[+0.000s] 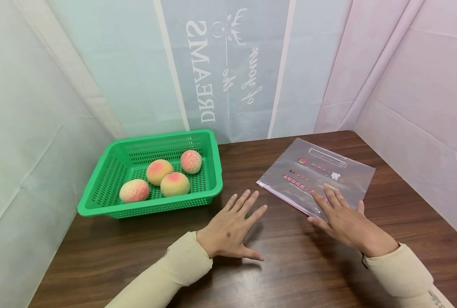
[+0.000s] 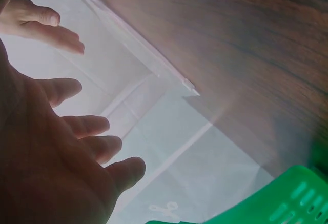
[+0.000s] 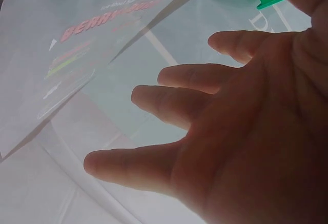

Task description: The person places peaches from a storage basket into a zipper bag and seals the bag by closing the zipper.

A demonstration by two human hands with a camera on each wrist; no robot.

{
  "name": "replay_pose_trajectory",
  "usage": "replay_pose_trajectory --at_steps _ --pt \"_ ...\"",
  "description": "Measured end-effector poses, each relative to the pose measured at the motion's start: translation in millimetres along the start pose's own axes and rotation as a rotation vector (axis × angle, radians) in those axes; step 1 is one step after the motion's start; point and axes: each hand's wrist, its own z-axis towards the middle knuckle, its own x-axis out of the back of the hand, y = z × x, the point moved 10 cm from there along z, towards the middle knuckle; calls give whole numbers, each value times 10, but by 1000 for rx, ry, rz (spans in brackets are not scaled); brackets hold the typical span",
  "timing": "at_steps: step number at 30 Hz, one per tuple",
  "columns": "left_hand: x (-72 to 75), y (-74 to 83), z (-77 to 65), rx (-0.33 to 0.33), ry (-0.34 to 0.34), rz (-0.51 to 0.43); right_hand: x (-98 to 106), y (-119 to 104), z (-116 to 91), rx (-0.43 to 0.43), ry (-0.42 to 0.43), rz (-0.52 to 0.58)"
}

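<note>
A clear zip bag [image 1: 290, 167] with pink printed lettering lies flat on the right side of the table, its slider at the near left corner. My right hand [image 1: 343, 222] is spread palm down over the bag's near edge, fingers straight, holding nothing. Between the bag and the basket, my left hand [image 1: 230, 229] is also spread palm down, low over the wood. On the left stands a green plastic basket [image 1: 151, 209] with several peaches in it. One peach [image 1: 191, 161] sits apart at the back right, and a paler peach [image 1: 134, 191] lies at the front left.
The dark wooden table [image 1: 282, 278] reaches back to a hanging cloth [image 1: 132, 64] with mirrored white lettering. Pale cloth walls close in the left and right sides.
</note>
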Motion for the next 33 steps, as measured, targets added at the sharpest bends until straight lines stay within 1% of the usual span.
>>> replay_pose_trajectory --at_steps 3,10,17,24,29,33 --pt "-28 5 32 2 -6 -11 -25 15 4 -7 -8 -9" --pt "-93 6 80 27 -48 -38 -74 41 19 -13 -19 -21" --pt "-116 14 125 32 -50 -25 -85 41 45 -7 -10 -11" --pt "-166 54 196 37 -102 -16 -113 85 49 -4 -14 -30" --pt "-165 98 239 26 -98 -37 -134 102 50 -10 -18 -41" --pt "-176 117 275 17 -86 -32 -152 114 52 -13 -17 -41"
